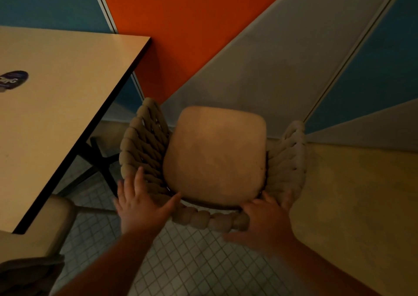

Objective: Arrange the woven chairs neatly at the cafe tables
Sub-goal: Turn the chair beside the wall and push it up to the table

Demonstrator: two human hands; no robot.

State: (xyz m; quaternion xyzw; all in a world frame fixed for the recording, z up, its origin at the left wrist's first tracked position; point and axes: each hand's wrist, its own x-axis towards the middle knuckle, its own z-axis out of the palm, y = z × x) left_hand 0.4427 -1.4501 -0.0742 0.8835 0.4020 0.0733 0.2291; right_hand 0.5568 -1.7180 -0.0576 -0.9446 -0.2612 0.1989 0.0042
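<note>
A woven chair with thick beige braided rope arms and a tan seat cushion stands right of a pale cafe table, seen from above and behind its back. My left hand rests with spread fingers on the left corner of the woven backrest. On the right corner lies my right hand, fingers curled over the rope rim. Whether either hand truly grips is unclear; both touch the chair.
The table's black cross base stands on the tiled floor. A second chair's cushion pokes out at the table's near corner. A wall of orange, grey and blue panels is close behind the chair.
</note>
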